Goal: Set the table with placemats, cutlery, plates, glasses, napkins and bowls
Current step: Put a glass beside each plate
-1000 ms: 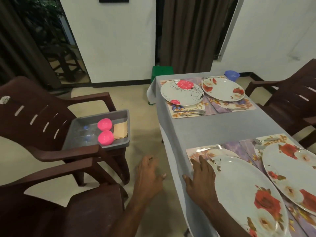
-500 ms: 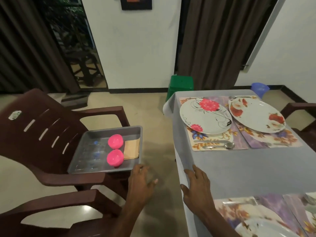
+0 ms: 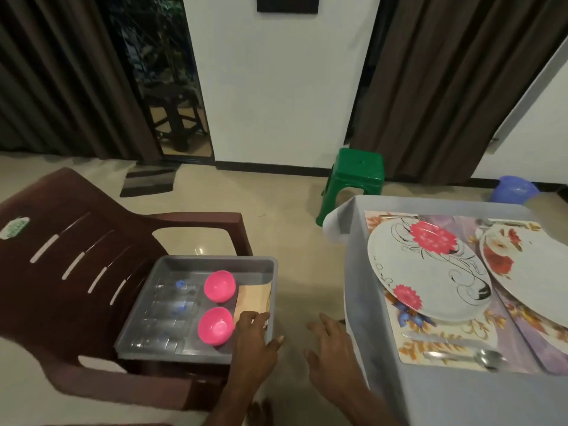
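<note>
Since half a second ago the left hand (image 3: 253,339) has come forward from beside the chair to the gray tray (image 3: 172,348), and its fingertips now lie over the tray's near right corner, on or just above the tan napkins (image 3: 252,298); whether they pinch anything I cannot tell, though the thumb stands out toward 3 o'clock. The right hand (image 3: 330,342) has left the table edge — it now hangs spread, fingers apart, in the gap between tray and table (image 3: 430,395), holding nothing. The view has swung toward 9 o'clock, so the near place settings have gone from sight. The tray sits on the seat of the brown chair (image 3: 76,272), at about 9 o'clock from the hands, its long axis running from 7 toward 1 o'clock. In it the two pink bowls (image 3: 219,285) stand mouth-up, one behind the other along that axis, with clear glasses (image 3: 172,309) lying on their sides to their left and the napkins to their right. On the table, at 3 o'clock, the flowered plate (image 3: 430,272) rests on a placemat (image 3: 445,348) beside a second plate (image 3: 528,265); a spoon (image 3: 467,355) lies across the mat's near end — handle toward 9, bowl toward 3. A green stool (image 3: 358,170) stands beyond the table's far corner.
</note>
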